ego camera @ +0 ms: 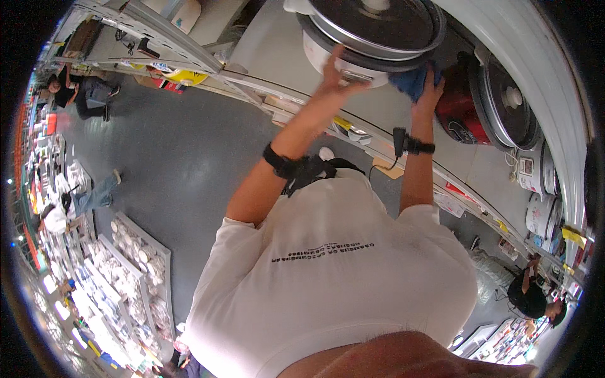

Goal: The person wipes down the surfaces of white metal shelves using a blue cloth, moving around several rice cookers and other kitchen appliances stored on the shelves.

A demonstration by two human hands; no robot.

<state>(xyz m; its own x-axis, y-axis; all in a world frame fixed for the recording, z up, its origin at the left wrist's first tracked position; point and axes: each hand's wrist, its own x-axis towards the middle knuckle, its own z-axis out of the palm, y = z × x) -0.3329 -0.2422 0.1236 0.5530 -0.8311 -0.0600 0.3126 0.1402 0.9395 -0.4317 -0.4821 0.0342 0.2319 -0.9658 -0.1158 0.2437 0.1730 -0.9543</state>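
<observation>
A white electric cooker [319, 52] with a dark rim and a glass lid [373, 23] stands on a light shelf [264, 61]. My left hand [338, 78] is against its front, fingers spread, one fingertip near the rim beside the control panel. My right hand [427, 90] holds a crumpled blue cloth [409, 84] against the cooker's lower right side. A red cooker [458, 111] with a glass lid stands just right of that hand. Bands circle both my wrists, and a black device [400, 141] with a cable is at the right one.
Smaller white cookers [541, 215] stand farther right along the shelf. A metal upright [189, 47] rises at the left. A pale curved bar [534, 56] crosses the upper right. People are at the left [87, 97] and right [524, 288]. Display bins [142, 269] stand across the grey floor.
</observation>
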